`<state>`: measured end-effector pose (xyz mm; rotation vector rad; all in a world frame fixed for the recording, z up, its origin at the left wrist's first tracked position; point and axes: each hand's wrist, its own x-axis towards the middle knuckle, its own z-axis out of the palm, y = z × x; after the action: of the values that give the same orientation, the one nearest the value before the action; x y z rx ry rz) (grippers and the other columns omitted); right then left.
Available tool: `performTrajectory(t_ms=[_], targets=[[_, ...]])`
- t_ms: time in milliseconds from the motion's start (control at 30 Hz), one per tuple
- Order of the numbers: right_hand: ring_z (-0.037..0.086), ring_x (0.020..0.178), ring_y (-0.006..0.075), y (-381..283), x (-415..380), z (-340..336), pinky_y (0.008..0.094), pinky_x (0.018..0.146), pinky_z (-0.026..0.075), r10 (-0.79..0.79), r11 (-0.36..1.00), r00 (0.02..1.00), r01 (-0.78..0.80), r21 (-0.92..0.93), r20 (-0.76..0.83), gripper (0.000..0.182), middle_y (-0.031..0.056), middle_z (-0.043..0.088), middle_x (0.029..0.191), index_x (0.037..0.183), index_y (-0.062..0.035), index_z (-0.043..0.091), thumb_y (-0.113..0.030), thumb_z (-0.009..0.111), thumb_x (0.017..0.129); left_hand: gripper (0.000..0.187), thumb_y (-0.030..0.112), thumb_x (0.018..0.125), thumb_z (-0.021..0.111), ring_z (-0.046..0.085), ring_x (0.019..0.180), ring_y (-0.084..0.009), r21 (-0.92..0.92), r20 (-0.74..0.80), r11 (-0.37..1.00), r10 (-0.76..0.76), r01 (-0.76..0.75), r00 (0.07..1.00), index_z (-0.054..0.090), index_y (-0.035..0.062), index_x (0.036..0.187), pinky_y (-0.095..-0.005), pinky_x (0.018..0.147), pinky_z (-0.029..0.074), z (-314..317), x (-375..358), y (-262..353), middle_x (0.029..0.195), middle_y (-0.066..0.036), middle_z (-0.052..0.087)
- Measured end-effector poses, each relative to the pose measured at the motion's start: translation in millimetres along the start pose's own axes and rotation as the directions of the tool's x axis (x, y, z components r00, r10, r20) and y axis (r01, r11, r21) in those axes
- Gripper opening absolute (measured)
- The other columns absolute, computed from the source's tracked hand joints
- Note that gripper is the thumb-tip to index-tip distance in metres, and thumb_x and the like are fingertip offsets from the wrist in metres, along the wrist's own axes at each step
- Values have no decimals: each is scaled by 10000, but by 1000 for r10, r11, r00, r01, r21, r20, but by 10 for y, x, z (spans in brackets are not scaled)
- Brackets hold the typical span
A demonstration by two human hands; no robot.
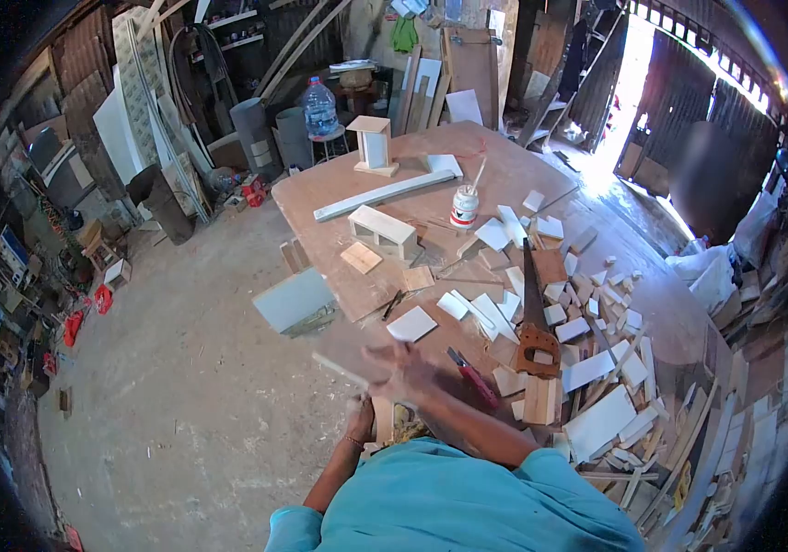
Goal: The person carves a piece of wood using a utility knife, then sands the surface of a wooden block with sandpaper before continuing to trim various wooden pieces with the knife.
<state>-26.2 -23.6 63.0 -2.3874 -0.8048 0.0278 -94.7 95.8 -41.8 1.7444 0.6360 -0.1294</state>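
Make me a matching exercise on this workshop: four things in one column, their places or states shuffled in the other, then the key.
Things:
1. Saw
2. Jar
3. Water bottle
4. Left hand

Places or states:
A. Has a thin band at the wrist
B. Stands on a stool beyond the table
C. Lies with its wooden handle towards the person
D. Has a stick poking out

Pairs: 1-C, 2-D, 3-B, 4-A

Daylight glares through 1 doorway (631,92), upper right, sheening the floor (633,210) beside it; left side dim. Right hand (408,374) motion-blurred; corrugated gate (675,92) partly smudged. Wide-angle distortion bends edges; corners black.
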Motion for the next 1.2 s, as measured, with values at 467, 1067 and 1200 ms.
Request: performTrajectory(t_ms=[467,1067,1200], targets=[[368,1064,321,-84,108,-92,451,813,394,-3,1000,999,3,-4,-40,628,123,372,1175,1131,-333,463,-426,646,537,429,359,859,342,526,822,-185,-331,183,923,-142,197,973,447,-2,1065,-318,702,447,-17,-3,31,912,-109,536],[354,1073,349,-353,113,163,435,843,369,-121,992,991,119,36,64,643,136,363,1179,1129,-305,476,-371,672,520,541,461,858,265,527,683,-167,-473,85,881,70,-22,994,509,-13,948,-321,600,455,-43,168,-406,740,-98,537],[388,1042,319,-616,-245,172,451,810,392,-413,910,905,413,20,99,609,163,399,1135,1084,-311,515,-376,682,502,544,464,858,261,528,681,-173,-335,-75,913,222,-234,972,518,-9,936,-324,603,453,-111,9,-273,720,-101,537]])
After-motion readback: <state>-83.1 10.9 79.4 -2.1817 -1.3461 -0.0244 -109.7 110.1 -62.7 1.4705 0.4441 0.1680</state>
